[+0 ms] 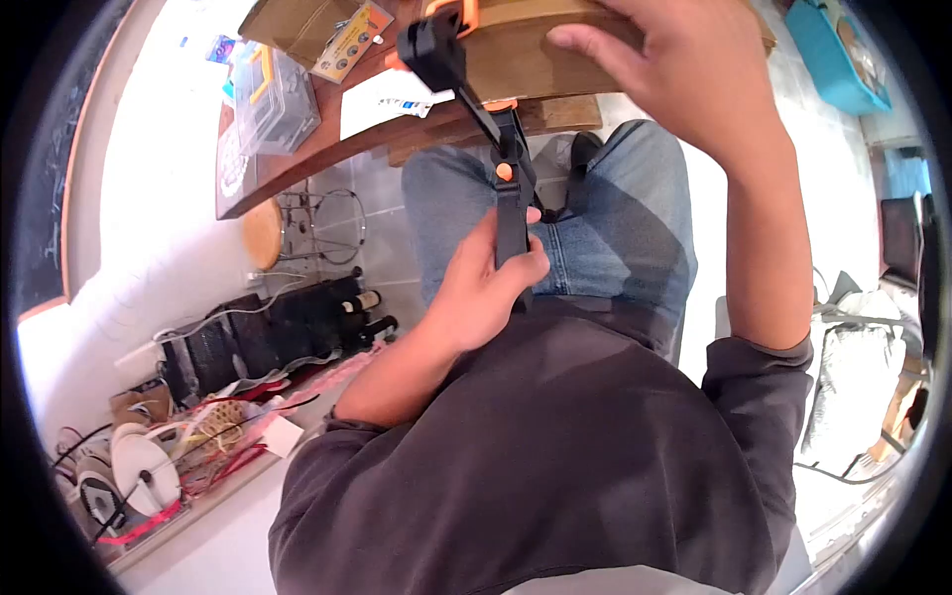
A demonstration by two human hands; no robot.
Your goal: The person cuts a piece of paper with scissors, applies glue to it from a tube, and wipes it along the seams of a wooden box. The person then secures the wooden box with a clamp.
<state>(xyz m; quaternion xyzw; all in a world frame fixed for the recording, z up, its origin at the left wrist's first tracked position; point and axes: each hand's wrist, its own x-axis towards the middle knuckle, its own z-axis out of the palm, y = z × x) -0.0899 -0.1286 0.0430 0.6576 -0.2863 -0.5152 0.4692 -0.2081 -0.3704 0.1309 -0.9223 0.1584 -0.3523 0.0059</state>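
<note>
My left hand (486, 283) is closed around the lower handle of a black jointed tool with orange parts (508, 203), whose exact kind I cannot make out. The tool stands upright in front of my lap. Its narrow arm leads up to a blocky black head (433, 55) above the table edge, near an orange loop. My right hand (684, 69) is raised over the table at the upper right, apart from the tool. Its thumb is stretched out and points left. The other fingers are mostly cut off by the top of the view, and nothing shows in the hand.
A brown wooden table (297, 178) carries a clear plastic box (273, 109), an open cardboard box (297, 30), a printed card (352, 42) and a white sheet (382, 104). Spools (144, 471) and cords lie at lower left. A turquoise bin (833, 55) stands upper right.
</note>
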